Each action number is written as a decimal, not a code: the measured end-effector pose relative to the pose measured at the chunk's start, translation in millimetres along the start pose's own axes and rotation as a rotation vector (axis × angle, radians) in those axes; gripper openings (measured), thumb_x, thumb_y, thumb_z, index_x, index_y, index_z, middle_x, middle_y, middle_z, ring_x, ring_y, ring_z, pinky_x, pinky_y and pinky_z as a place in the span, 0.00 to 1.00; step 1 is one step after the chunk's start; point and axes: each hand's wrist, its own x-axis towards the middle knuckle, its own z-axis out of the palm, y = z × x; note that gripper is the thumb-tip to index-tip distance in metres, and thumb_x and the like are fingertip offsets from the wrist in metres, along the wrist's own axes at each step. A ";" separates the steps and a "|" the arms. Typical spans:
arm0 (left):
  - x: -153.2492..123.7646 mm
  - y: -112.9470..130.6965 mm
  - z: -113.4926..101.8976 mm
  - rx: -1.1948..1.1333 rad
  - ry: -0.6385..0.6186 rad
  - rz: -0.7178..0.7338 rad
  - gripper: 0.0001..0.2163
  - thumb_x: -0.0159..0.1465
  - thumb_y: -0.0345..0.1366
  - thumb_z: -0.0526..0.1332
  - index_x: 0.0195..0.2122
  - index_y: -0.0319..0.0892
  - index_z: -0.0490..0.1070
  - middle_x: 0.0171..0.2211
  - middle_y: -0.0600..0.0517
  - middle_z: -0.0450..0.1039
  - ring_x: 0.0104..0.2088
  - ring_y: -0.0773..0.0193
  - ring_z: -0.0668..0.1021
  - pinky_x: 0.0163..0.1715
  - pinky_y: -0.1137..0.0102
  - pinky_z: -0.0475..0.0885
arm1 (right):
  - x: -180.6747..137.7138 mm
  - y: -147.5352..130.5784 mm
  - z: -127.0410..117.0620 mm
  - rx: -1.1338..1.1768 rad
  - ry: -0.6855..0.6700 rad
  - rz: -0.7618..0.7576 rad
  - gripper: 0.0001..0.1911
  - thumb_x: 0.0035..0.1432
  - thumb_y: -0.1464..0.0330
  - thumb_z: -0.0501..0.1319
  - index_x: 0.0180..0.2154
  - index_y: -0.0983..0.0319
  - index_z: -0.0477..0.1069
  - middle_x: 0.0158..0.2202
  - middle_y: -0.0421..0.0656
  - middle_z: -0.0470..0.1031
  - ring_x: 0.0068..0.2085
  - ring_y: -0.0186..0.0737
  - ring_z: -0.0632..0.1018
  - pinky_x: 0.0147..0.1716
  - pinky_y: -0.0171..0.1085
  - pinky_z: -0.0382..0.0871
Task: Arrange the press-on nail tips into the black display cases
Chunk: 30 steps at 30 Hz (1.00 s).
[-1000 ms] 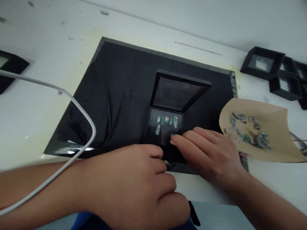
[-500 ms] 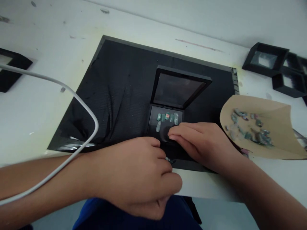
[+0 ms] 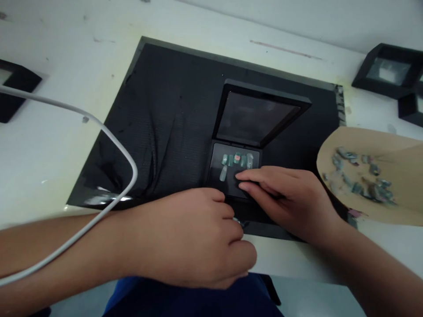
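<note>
Two hands at the open display box (image 3: pixel 236 174) | right hand (image 3: pixel 287 202) fingers stretched flat on box base, just below the small stones (image 3: pixel 236 159), seemingly steadying it | left hand (image 3: pixel 194 240) curled shut before box on a small shiny tool | loose stones on brown paper (image 3: pixel 393 145) right of box.

Box (image 3: pixel 231 176) on mat (image 3: pixel 172 119); stones (image 3: pixel 236 159) inside; paper (image 3: pixel 390 176) right.

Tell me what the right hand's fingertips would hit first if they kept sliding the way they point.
The right hand points left across the open display box. Its fingertips would probably meet the lone pale green stone first, then the box's left wall; depth is uncertain.
</note>
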 end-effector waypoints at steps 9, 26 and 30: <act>-1.1 0.2 -2.1 0.016 0.000 -0.003 0.10 0.69 0.34 0.67 0.31 0.46 0.69 0.23 0.59 0.68 0.24 0.61 0.70 0.28 0.62 0.69 | -3.2 -3.0 -8.1 0.119 0.045 -0.042 0.06 0.68 0.75 0.69 0.45 0.64 0.83 0.32 0.39 0.76 0.30 0.27 0.76 0.26 0.29 0.69; 0.0 -1.8 -1.4 0.027 -0.014 0.006 0.09 0.70 0.31 0.65 0.31 0.46 0.71 0.23 0.57 0.70 0.25 0.60 0.72 0.28 0.61 0.71 | -9.5 -5.0 -9.4 -0.084 0.034 -0.184 0.13 0.66 0.81 0.67 0.51 0.65 0.78 0.44 0.47 0.83 0.42 0.39 0.80 0.40 0.39 0.79; -0.1 -1.7 -1.8 0.025 -0.008 -0.002 0.09 0.68 0.30 0.65 0.31 0.46 0.70 0.23 0.58 0.69 0.25 0.60 0.72 0.27 0.61 0.72 | -13.9 -6.8 -17.6 -0.078 -0.003 -0.174 0.14 0.67 0.80 0.66 0.52 0.63 0.79 0.47 0.47 0.85 0.43 0.40 0.81 0.41 0.40 0.81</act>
